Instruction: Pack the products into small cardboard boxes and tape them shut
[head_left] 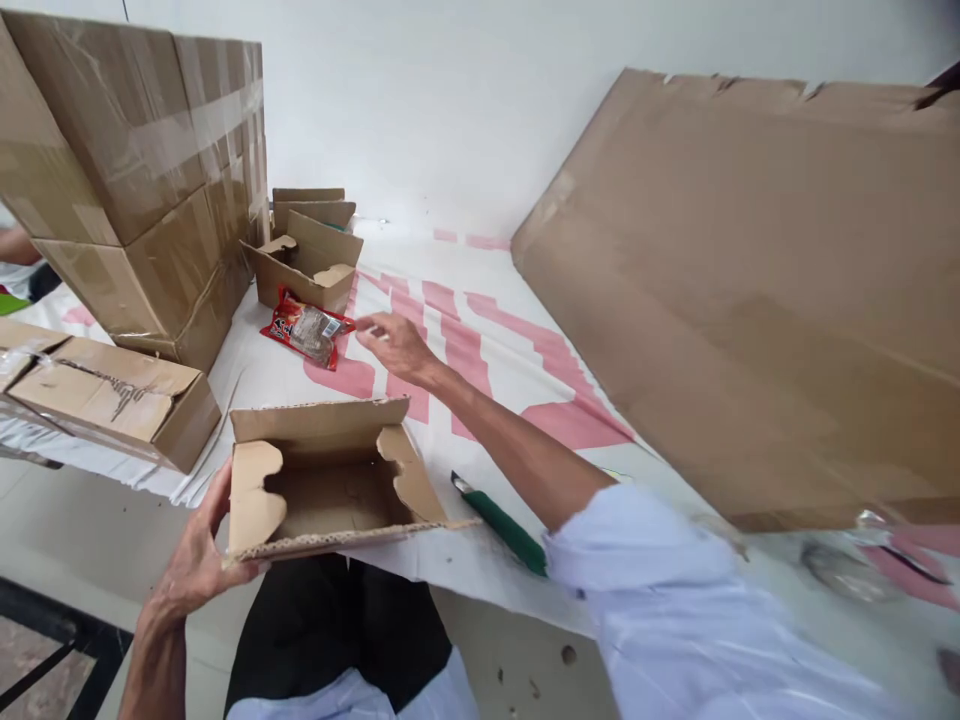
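Note:
My left hand [196, 560] grips the left end of an open cardboard box [341, 543] at the table's near edge. The box faces up with its flaps raised, and I see nothing inside it. Farther forward, my right hand [397, 345] pinches the right corner of a red plastic food packet [304, 328]; brown contents and a barcode show on it. The packet lies on the cloth, in front of a second open cardboard box [307, 262]. A box cutter [504, 526] with a green handle rests below my right forearm, its blade pointing away from me.
Taped cardboard boxes [161, 170] stand stacked at the left, with a long closed box [112, 395] before them. A large cardboard sheet [750, 290] leans at the right. White cloth with red print [480, 270] covers the table. Part of another person's arm [16, 246] shows at far left.

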